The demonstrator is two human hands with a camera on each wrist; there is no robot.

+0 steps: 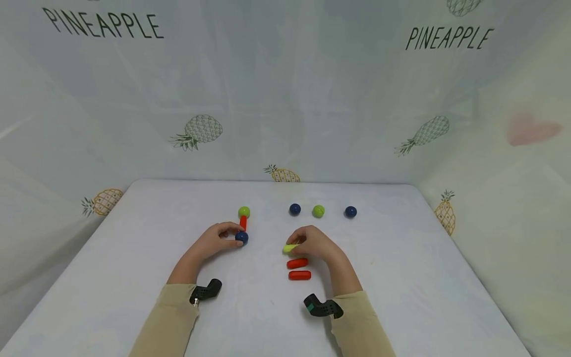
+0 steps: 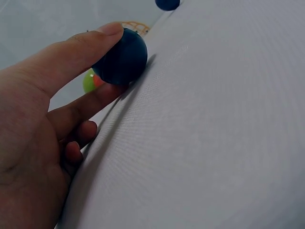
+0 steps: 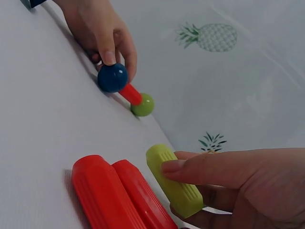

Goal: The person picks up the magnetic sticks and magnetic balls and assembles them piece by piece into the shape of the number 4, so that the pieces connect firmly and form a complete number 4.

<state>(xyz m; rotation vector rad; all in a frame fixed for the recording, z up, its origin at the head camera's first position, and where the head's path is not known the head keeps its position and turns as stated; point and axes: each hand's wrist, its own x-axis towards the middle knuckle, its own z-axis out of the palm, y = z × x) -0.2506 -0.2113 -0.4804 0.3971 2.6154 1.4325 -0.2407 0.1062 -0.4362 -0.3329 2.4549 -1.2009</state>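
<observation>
My left hand (image 1: 217, 239) pinches a dark blue ball (image 2: 125, 58) between thumb and finger. A short red rod (image 1: 243, 223) runs from that ball to a lime green ball (image 1: 244, 212) farther back, the three in one line on the table. My right hand (image 1: 312, 243) pinches a yellow-green ridged rod (image 3: 175, 183) between thumb and fingers, seen at close range in the right wrist view. Just in front of it lie two red rods, one nearer (image 1: 300, 275) and one farther (image 1: 297, 263), side by side.
Toward the back of the white-covered table (image 1: 401, 297) stand a blue ball (image 1: 295, 209), a green ball (image 1: 318, 211) and another blue ball (image 1: 351, 212). Behind the table hangs a pale curtain (image 1: 285, 99) with pineapple prints.
</observation>
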